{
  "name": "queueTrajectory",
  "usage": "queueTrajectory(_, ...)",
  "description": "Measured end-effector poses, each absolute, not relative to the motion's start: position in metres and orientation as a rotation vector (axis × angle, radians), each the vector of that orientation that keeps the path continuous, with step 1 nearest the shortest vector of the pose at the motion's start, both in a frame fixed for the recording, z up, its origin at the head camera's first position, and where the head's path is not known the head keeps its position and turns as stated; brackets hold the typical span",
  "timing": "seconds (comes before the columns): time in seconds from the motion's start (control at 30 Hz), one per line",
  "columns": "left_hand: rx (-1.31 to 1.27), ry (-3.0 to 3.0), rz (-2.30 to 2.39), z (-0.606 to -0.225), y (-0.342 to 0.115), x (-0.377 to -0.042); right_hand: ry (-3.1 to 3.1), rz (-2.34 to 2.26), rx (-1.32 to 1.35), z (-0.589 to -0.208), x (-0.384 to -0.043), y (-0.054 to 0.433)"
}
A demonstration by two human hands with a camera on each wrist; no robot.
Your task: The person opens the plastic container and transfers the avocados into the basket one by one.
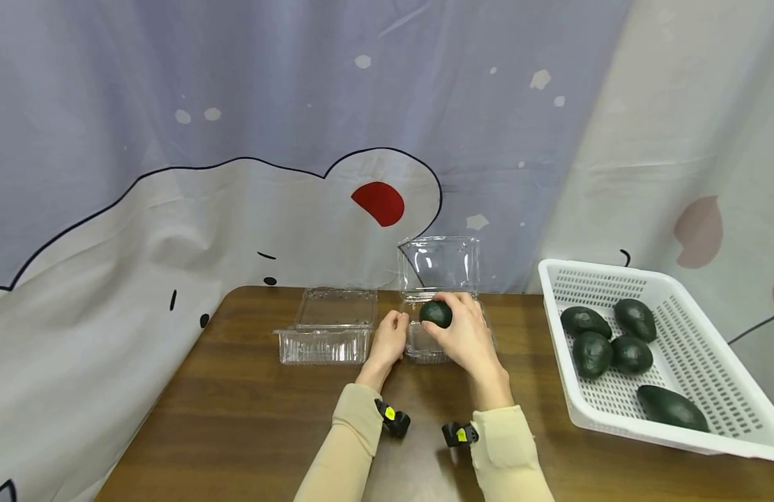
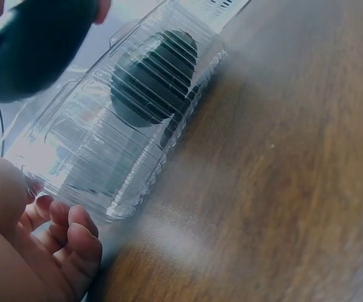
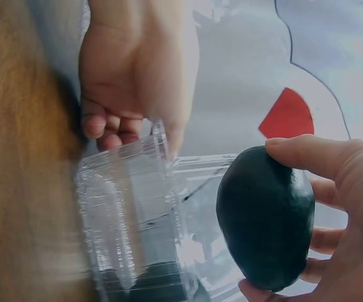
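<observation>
A dark green avocado (image 1: 435, 314) is held in my right hand (image 1: 465, 330), thumb and fingers around it, above an open clear plastic clamshell container (image 1: 428, 347). Its lid (image 1: 440, 263) stands raised at the back. With curled fingers, my left hand (image 1: 389, 341) pinches the container's left rim, as the right wrist view shows. Through the ribbed wall in the left wrist view, another avocado (image 2: 154, 78) lies inside the container. My right hand covers part of the container in the head view.
A second clear clamshell container (image 1: 325, 346) sits left of my hands, its lid (image 1: 337, 309) folded back. On the right, a white perforated basket (image 1: 726, 348) holds several avocados (image 1: 592, 354). A printed curtain (image 1: 286, 230) hangs behind the wooden table (image 1: 249, 418).
</observation>
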State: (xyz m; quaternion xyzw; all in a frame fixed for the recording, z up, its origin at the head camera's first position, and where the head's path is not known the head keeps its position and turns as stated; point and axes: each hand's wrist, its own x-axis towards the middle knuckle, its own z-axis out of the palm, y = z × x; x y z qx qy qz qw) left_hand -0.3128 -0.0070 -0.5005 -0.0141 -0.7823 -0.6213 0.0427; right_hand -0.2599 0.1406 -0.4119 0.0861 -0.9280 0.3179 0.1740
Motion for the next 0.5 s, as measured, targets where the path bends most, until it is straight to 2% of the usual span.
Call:
queueTrajectory(0.27,-0.036,-2.382,-1.907,-0.502,-0.007,-0.314,-2.622,0.85,0.275,-0.393,-0.257,0.142)
queueTrajectory(0.5,-0.029,-2.393,-1.9,-0.5,-0.007,-0.313,-2.62,0.756,0.276,-0.354,-0.257,0.161)
